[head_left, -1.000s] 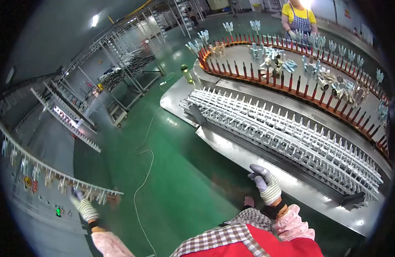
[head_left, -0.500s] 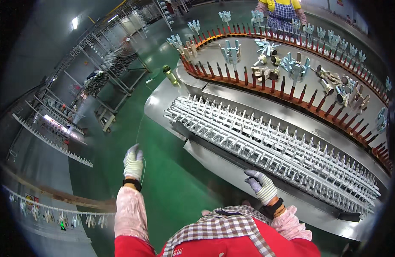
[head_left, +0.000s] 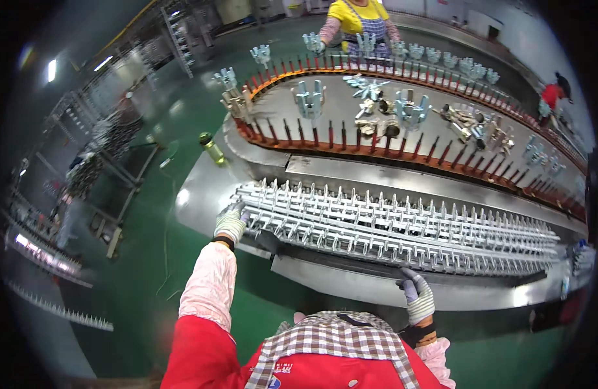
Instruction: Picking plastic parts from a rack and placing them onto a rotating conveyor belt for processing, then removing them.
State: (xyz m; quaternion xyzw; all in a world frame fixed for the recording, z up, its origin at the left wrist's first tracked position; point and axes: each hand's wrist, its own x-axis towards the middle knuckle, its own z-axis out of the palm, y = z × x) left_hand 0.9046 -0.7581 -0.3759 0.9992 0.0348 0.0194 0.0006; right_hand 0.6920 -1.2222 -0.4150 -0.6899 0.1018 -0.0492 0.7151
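A stack of long silver metal racks with rows of upright prongs (head_left: 377, 223) lies across the steel bench in front of me. My left hand (head_left: 231, 222), in a striped white and grey glove, is at the racks' left end. Its fingers reach over the end bars and look spread; whether they touch the metal I cannot make out. My right hand (head_left: 418, 299), gloved the same way, hovers near the bench's front edge. Its fingers are loosely bent and apart, with nothing in them.
Beyond the racks runs an oval conveyor with red-brown pegs (head_left: 343, 135), some carrying pale blue metal parts (head_left: 310, 99). Loose metal fittings lie on its middle plate. A yellowish bottle (head_left: 211, 148) stands at the bench's left. A co-worker (head_left: 365, 26) in yellow stands behind the conveyor.
My left hand has moved from above the green floor to the racks' left end. My right hand stays near the bench front. The view has turned, shifting the bench leftward.
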